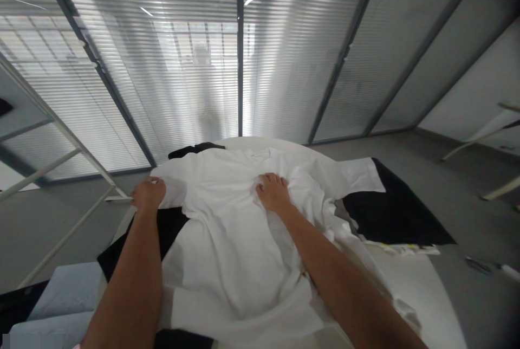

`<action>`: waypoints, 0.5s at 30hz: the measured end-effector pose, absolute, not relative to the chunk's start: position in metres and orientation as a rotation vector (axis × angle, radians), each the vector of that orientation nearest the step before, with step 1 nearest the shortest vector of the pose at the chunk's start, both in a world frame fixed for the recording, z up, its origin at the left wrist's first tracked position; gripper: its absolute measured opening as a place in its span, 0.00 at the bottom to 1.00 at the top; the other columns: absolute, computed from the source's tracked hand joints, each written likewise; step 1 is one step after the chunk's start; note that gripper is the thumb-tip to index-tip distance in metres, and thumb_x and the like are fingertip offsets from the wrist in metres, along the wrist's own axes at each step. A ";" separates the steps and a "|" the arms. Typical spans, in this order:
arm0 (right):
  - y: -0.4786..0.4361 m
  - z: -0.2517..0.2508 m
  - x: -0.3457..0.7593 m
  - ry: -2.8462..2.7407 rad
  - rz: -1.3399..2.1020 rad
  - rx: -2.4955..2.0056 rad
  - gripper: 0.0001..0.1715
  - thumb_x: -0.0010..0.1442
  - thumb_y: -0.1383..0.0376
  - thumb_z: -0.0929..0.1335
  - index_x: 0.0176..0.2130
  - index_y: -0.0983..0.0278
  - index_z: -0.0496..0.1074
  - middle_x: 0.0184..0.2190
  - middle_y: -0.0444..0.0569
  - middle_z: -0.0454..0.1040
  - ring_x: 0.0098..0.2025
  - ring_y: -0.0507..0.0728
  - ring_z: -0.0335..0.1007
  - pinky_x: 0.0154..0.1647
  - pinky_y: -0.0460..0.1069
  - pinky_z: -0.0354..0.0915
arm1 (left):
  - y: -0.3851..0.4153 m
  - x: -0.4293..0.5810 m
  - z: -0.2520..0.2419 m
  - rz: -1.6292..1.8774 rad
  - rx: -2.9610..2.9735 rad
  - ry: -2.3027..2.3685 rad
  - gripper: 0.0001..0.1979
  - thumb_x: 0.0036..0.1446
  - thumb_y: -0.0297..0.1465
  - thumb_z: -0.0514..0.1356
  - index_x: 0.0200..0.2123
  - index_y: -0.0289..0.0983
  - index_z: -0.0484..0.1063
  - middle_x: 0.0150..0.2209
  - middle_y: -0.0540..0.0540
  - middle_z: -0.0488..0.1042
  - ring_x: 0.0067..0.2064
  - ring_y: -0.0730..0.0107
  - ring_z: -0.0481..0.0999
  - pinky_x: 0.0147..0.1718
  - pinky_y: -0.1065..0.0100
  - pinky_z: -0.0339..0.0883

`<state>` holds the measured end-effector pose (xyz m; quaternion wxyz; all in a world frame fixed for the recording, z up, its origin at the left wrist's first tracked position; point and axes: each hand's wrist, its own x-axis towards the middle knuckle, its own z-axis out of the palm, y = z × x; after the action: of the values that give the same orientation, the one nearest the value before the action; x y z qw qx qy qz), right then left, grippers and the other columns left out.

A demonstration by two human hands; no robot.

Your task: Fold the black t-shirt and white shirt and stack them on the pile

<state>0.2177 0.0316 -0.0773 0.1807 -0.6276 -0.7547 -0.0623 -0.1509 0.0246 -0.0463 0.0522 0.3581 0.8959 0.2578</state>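
A white short-sleeved T-shirt [235, 246] lies spread over a round table, its collar at the far side and its body wrinkled. At the edge of the sleeve on the left, my left hand [148, 193] is closed in a pinch on the cloth. My right hand [275, 191] rests palm down on the shirt's chest, below the collar, with its fingers apart. Under the shirt, black cloth [400, 208] sticks out on the right, and more black cloth [170, 227] shows beneath the left sleeve.
The round white table [422, 284] has its curved edge at the right. On the left stands a white metal rack [67, 135]; light blue cloth [67, 286] lies at lower left. Glass partitions with blinds [195, 78] rise behind the table. White legs [504, 189] stand at far right.
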 end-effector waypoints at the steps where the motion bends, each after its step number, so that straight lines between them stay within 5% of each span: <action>1: 0.032 -0.078 0.218 -2.133 -0.174 -1.774 0.20 0.63 0.60 0.60 0.53 0.61 0.68 0.52 0.54 0.68 0.54 0.61 0.59 0.56 0.57 0.50 | 0.026 -0.152 -0.047 0.780 1.080 2.716 0.24 0.55 0.40 0.54 0.52 0.37 0.71 0.56 0.30 0.67 0.58 0.32 0.62 0.49 0.37 0.56; 7: 0.031 -0.078 0.218 -2.133 -0.179 -1.774 0.20 0.63 0.60 0.60 0.53 0.60 0.68 0.53 0.54 0.68 0.54 0.61 0.60 0.56 0.56 0.50 | 0.028 -0.156 -0.052 0.779 1.094 2.702 0.29 0.51 0.40 0.57 0.56 0.37 0.66 0.56 0.30 0.67 0.60 0.30 0.59 0.51 0.35 0.54; 15: 0.033 -0.078 0.218 -2.139 -0.173 -1.782 0.21 0.63 0.59 0.60 0.53 0.60 0.67 0.52 0.53 0.68 0.54 0.61 0.60 0.56 0.56 0.50 | 0.026 -0.152 -0.046 0.775 1.202 2.688 0.25 0.51 0.33 0.57 0.54 0.37 0.68 0.52 0.32 0.71 0.54 0.39 0.69 0.48 0.43 0.63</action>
<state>0.2180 0.0327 -0.0781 0.1752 -0.6291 -0.7549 -0.0609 -0.1517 0.0259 -0.0456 0.0485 0.3943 0.8818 0.2542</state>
